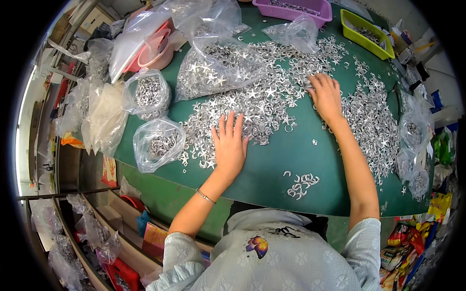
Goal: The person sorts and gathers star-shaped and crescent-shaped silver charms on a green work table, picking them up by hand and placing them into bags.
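Green flooring and wooden shelving crowded with bagged goods flank a dark green worktable, which is largely buried under small silvery metal pieces. Across its middle spreads a main heap of starfish and crescent shapes; a second heap lies along the right side, and a small cluster of crescents sits apart, near the front edge.

Palm down, the person's left hand rests at the heap's near edge, fingers spread and gripping nothing I can see, perhaps splayed that way to cover more pieces at once. Farther out, the right hand bends its fingers onto the heap's right margin; from here I can't tell whether they pinch anything.

Two round open bags stand on the left with mouths upward, likely so the loose pieces stay inside. Beyond them slumps a large see-through bag. Purple and lime-green tubs line the far side, presumably leaving the nearer surface within reach.
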Action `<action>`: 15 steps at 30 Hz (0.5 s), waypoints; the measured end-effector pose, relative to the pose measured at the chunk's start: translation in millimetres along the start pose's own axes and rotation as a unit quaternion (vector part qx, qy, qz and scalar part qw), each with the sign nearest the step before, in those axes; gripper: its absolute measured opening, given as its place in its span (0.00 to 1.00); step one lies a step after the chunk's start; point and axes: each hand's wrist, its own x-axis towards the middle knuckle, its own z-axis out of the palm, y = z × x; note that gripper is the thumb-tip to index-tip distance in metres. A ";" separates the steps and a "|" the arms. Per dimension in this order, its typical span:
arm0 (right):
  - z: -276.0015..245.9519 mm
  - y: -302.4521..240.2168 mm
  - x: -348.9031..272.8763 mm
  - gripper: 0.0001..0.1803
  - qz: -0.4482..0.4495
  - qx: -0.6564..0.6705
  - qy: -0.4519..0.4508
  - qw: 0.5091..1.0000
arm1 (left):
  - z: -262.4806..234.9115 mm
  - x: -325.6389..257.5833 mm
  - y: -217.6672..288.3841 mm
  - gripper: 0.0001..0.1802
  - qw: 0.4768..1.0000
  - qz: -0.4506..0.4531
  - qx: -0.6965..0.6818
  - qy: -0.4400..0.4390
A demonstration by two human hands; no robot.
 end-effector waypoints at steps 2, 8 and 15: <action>-2.4 6.1 3.0 0.19 0.067 0.014 0.058 0.996 | 3.7 2.7 -2.1 0.34 1.000 -0.011 0.007 0.008; -18.4 -33.3 6.6 0.24 -0.029 0.277 0.004 0.960 | 7.0 5.3 3.5 0.31 0.999 -0.044 -0.014 0.003; -45.2 -62.2 -46.7 0.19 -0.132 0.259 -0.184 0.939 | 1.9 4.0 4.9 0.30 0.999 -0.045 0.001 -0.017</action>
